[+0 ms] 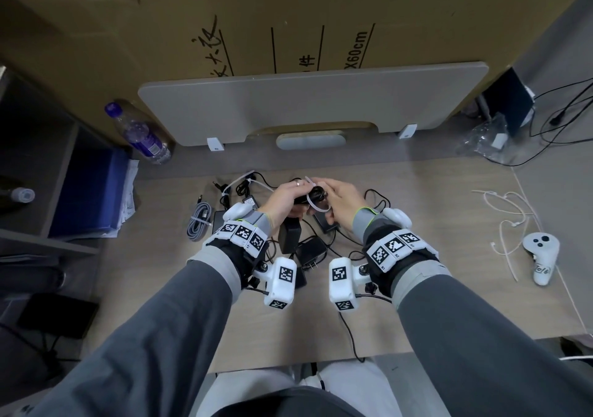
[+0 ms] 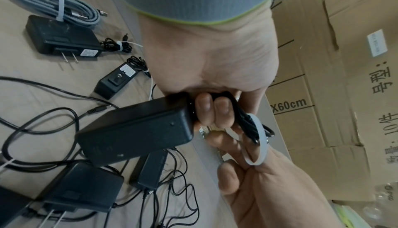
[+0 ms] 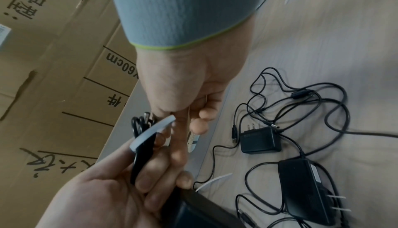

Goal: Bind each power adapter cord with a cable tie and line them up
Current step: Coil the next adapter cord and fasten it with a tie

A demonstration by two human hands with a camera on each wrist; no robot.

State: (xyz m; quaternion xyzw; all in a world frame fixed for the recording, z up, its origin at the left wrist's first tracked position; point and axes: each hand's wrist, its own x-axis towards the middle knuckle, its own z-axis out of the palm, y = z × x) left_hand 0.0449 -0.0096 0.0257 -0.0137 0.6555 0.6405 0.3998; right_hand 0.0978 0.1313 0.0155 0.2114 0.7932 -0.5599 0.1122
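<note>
My left hand (image 1: 288,197) grips the folded black cord (image 2: 249,122) of a black power adapter (image 2: 137,133), which hangs from it above the table. A white cable tie (image 2: 259,139) loops round that cord bundle. My right hand (image 1: 333,197) pinches the tie just beside the left fingers (image 2: 212,110). In the right wrist view the tie (image 3: 150,133) crosses the cord (image 3: 140,124), with the right fingers (image 3: 198,122) curled at it. Two tied adapters (image 2: 62,39) (image 2: 116,82) lie at the left. Loose adapters (image 3: 260,140) (image 3: 305,189) with tangled cords lie under my hands.
A tied grey cable (image 1: 200,221) lies at the left of the table (image 1: 417,304). Spare white cable ties (image 1: 507,224) and a white controller (image 1: 540,256) lie at the right. A water bottle (image 1: 138,134), a grey panel (image 1: 314,96) and cardboard boxes (image 1: 224,15) stand behind.
</note>
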